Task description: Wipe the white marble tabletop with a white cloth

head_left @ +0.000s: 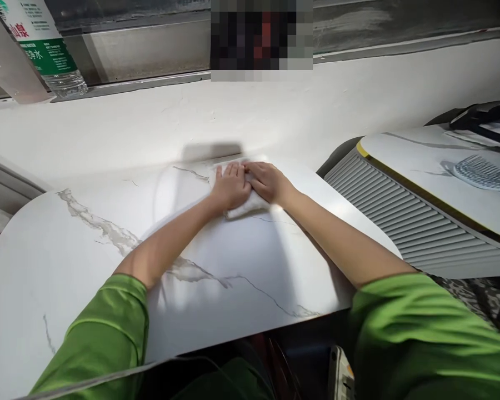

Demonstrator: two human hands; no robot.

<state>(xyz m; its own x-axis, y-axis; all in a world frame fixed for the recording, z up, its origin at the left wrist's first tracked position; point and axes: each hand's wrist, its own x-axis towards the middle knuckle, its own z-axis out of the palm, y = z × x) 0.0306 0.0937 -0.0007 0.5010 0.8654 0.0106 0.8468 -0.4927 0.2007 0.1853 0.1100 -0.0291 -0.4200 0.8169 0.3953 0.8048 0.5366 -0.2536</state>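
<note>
A white cloth lies on the far part of the white marble-pattern table. My left hand rests flat on the cloth with its fingers stretched out and together. My right hand lies beside it, palm down, fingers curled over the cloth's right part. Both hands press the cloth against the tabletop near its far edge. Green sleeves cover both upper arms.
A water bottle with a green label stands on the window ledge at the back left. At the right is a second marble-pattern table with ribbed side, carrying a hairbrush and dark straps. A white wall runs behind.
</note>
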